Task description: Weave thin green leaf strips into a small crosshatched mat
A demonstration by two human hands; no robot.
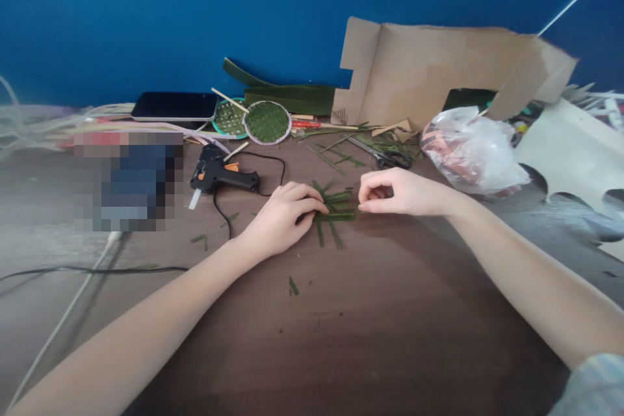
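Narrow green leaf strips (pixel 340 214) lie crossed over one another on the brown table, their ends sticking out on several sides. My left hand (pixel 287 216) is closed over their left part, with thumb and fingertips pressing the strips against the table. Just right of the strip ends is my right hand (pixel 390 192), its fingers curled and the thumb close to the fingertips. Whether anything thin sits in that pinch cannot be made out. A small piece of leaf (pixel 293 285) lies nearer to me.
A black glue gun (pixel 227 172) with its cord lies left of my hands. Behind are scissors (pixel 385 155), round woven leaf fans (pixel 267 123), a tablet-like device (pixel 174 105) and cardboard (pixel 433 71). A plastic bag (pixel 475 153) sits at right; a white cable (pixel 90 279) crosses the left.
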